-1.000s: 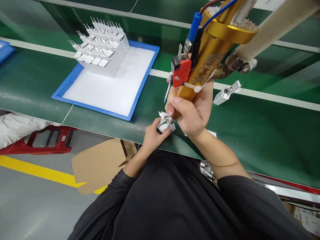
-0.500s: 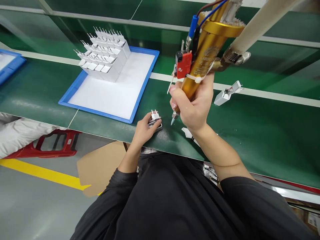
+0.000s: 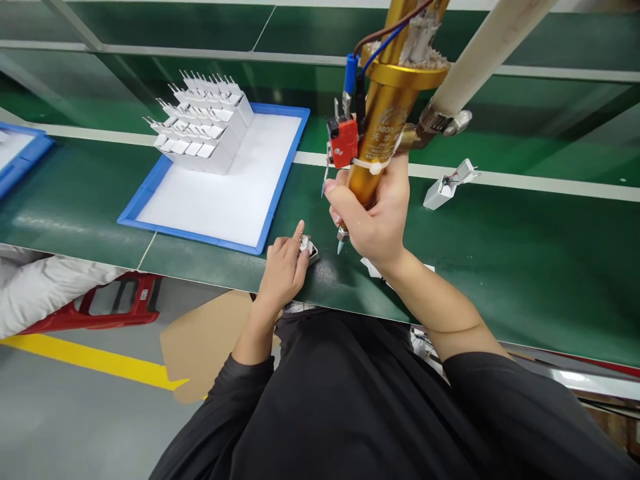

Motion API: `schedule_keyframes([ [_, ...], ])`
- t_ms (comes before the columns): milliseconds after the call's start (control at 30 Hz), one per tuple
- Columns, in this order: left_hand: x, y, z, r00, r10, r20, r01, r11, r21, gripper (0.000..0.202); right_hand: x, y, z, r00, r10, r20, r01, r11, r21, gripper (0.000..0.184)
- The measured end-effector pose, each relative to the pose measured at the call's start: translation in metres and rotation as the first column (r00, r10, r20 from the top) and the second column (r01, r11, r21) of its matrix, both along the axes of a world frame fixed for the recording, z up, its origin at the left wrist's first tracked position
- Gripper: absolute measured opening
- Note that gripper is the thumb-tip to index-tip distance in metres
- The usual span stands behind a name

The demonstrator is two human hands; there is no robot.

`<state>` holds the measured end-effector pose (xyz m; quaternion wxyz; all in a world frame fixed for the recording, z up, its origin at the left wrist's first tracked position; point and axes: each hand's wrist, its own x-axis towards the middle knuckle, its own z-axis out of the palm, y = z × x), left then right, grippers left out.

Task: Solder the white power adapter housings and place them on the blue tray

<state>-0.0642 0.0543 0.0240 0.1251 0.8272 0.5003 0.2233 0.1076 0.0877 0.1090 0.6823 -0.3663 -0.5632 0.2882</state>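
My right hand [image 3: 373, 217] is wrapped round a gold dispensing gun [image 3: 383, 127] that hangs from a pale hose, with its pointed tip just above the green belt [image 3: 525, 253]. A red switch block [image 3: 343, 141] is strapped to the gun's side. My left hand [image 3: 284, 267] presses a small white plug part [image 3: 307, 247] against the belt, a little left of the gun's tip, fingers curled over it. Most of the part is hidden under my fingers.
A blue tray [image 3: 150, 190] with a white liner holds several rows of white plug parts [image 3: 203, 123] at its far left corner. A single white part [image 3: 447, 183] lies on the belt to the right. Another blue tray [image 3: 23, 153] is at the far left. A red stool [image 3: 110, 307] stands below.
The gun's tip lifted off the part and drew away to the right. My left hand lowered the part onto the belt and closed over it.
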Motion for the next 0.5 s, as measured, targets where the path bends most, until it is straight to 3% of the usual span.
schedule_keyframes([
  [300, 0.007, -0.001, -0.018, 0.994, 0.088, 0.059, -0.091, 0.994, 0.062, 0.037, 0.0, 0.001, 0.001, 0.999, 0.033, 0.014, -0.033, 0.999, -0.001, 0.028],
  [500, 0.018, -0.003, -0.011, 0.96, 0.174, -0.218, -0.171, 0.985, 0.035, 0.047, 0.004, 0.008, 0.0, 0.999, -0.022, 0.042, 0.024, 0.999, -0.036, 0.029],
])
